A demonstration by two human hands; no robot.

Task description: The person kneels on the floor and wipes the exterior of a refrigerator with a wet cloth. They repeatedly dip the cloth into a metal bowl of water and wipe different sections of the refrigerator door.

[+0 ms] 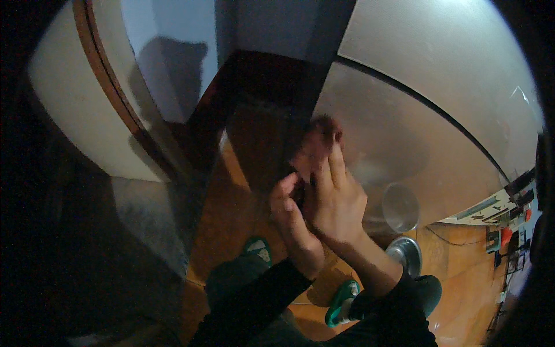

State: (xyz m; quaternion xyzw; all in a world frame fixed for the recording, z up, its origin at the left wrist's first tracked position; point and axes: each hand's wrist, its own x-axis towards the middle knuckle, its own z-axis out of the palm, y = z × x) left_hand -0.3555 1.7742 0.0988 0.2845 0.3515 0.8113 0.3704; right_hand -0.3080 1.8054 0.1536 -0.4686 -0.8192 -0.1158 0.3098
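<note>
My hands are raised close together in front of a pale, glossy two-panel appliance front (390, 126), likely a refrigerator. The back of my right hand (338, 199) faces me, its fingers pointing up and away. Just below and to its left is my left hand (299, 230), thumb side up and partly covered by the right. At the fingertips is a blurred reddish-brown shape (315, 145). Blur and shadow hide whether it is a held thing or shaded fingers.
A clear plastic container (401, 208) stands right of my hands, near a shiny metal basin (409, 256). Green slippers (342, 303) are on my feet on the orange tiled floor (455, 277). A brown-trimmed pale panel (78, 99) curves along the left. Small items (505, 238) crowd the far right.
</note>
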